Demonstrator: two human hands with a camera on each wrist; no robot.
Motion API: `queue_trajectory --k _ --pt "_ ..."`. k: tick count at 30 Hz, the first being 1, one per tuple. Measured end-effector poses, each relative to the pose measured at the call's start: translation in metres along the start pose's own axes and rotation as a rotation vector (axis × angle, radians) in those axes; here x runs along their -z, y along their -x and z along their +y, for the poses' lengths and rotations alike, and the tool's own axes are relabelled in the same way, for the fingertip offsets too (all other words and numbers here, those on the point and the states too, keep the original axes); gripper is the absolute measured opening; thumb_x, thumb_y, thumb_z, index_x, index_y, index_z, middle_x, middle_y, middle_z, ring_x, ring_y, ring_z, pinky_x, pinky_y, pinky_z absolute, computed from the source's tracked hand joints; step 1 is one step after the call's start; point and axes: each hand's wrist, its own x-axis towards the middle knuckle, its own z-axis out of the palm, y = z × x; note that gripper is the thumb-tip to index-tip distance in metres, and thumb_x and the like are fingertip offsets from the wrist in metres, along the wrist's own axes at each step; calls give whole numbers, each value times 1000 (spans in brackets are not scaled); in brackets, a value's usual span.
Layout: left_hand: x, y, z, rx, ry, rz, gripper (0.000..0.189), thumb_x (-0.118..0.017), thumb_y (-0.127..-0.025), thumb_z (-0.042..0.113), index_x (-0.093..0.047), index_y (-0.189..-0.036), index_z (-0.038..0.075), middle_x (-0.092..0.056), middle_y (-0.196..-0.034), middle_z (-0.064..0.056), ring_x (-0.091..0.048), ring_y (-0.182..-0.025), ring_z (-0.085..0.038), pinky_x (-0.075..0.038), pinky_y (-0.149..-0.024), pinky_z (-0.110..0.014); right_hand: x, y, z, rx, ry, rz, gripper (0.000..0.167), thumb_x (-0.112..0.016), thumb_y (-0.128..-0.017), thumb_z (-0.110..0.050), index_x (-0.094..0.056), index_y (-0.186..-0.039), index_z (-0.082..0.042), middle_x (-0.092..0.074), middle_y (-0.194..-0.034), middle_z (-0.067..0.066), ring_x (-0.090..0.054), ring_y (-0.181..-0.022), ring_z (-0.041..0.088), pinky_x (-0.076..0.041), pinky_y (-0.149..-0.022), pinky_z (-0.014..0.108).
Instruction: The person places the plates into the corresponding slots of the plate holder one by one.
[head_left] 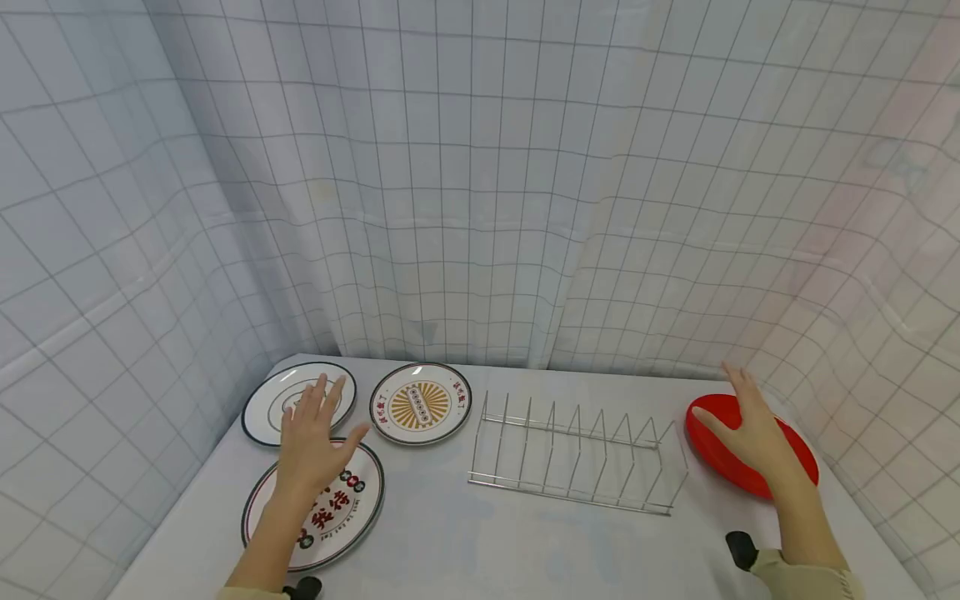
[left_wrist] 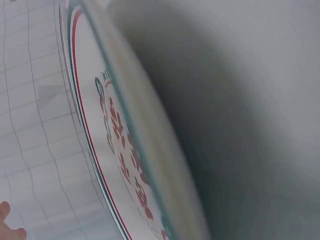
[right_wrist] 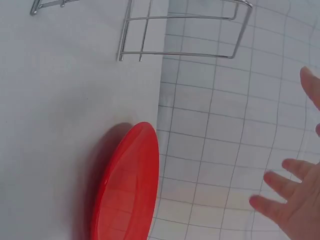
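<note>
My left hand [head_left: 311, 450] hovers over the plates at the left, fingers spread and holding nothing. Beneath it lies a large white plate [head_left: 352, 521] with red characters and a dark rim; its edge fills much of the left wrist view. A white plate [head_left: 262, 408] with a dark rim lies behind, partly covered by my fingers. To the right of these is a smaller plate [head_left: 421, 403] with a yellow sunburst. My right hand [head_left: 753, 433], fingers apart and holding nothing, is above a red plate [head_left: 795, 458]. In the right wrist view the red plate [right_wrist: 130, 185] shows below the spread fingers.
A wire dish rack [head_left: 577, 454] with several upright dividers stands on the white table [head_left: 465, 550] between the plates and the red plate. White grid-patterned curtains [head_left: 465, 183] hang behind and at both sides of the table.
</note>
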Motion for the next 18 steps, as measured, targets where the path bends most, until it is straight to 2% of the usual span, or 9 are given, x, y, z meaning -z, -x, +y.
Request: queue_trajectory --k 2,3,6,7,9,12,14,16,18 --pt "7 4 -7 29 122 46 76 -64 -82 37 -24 -145 21 -23 -147 -19 -19 -133 -41 -12 -105 -63 3 2 3 3 -129 -14 82 -56 -90 -35 1 -148 -23 -12 -147 28 -23 -125 52 -27 -84 74" --pt "11 6 -11 48 182 63 76 -66 -82 34 -25 -145 20 -25 -145 -20 -21 -131 -42 -15 -103 -64 4 4 4 5 -185 -32 81 -56 -90 -33 1 -148 -26 -17 -145 27 -30 -122 51 -34 -86 69" --pt "22 16 -26 123 351 74 75 -67 -83 24 -26 -145 20 -30 -142 -21 -31 -124 -44 -27 -96 -63 4 7 10 13 -367 -117 78 -55 -92 -25 0 -147 -32 -29 -139 28 -50 -111 40 -50 -86 45" --pt "25 20 -32 154 387 61 75 -67 -83 22 -25 -145 20 -31 -141 -20 -34 -123 -41 -31 -95 -58 3 7 12 19 -422 -153 77 -54 -93 -22 -1 -147 -32 -30 -137 28 -54 -107 35 -52 -83 38" --pt "30 28 -43 200 436 30 76 -67 -84 19 -23 -146 22 -33 -138 -19 -42 -119 -26 -38 -94 -42 0 8 17 27 -549 -237 74 -52 -93 -16 -2 -148 -29 -30 -135 28 -59 -104 25 -53 -80 26" --pt "38 40 -58 268 494 -28 77 -65 -85 18 -19 -147 25 -34 -135 -20 -44 -105 0 -39 -82 -16 -5 9 23 40 -684 -329 73 -50 -93 -7 -5 -148 -25 -33 -134 24 -59 -104 16 -52 -82 28" --pt "42 47 -69 308 506 -61 78 -64 -86 18 -17 -147 25 -34 -134 -22 -40 -97 9 -38 -74 -7 -10 9 27 47 -726 -370 72 -49 -93 -5 -6 -148 -23 -39 -133 17 -59 -105 15 -52 -83 31" --pt "45 53 -78 349 530 -115 79 -63 -87 19 -12 -148 23 -31 -135 -25 -46 -104 -2 -42 -73 -9 -14 9 29 55 -750 -397 72 -49 -93 -3 -7 -148 -23 -43 -132 15 -59 -106 17 -51 -84 34" --pt "48 59 -88 397 548 -199 81 -60 -89 23 -6 -148 21 -26 -137 -28 -48 -111 -24 -49 -75 -21 -19 9 30 46 -772 -419 71 -49 -93 -2 -9 -148 -23 -44 -132 16 -59 -107 19 -51 -84 34"
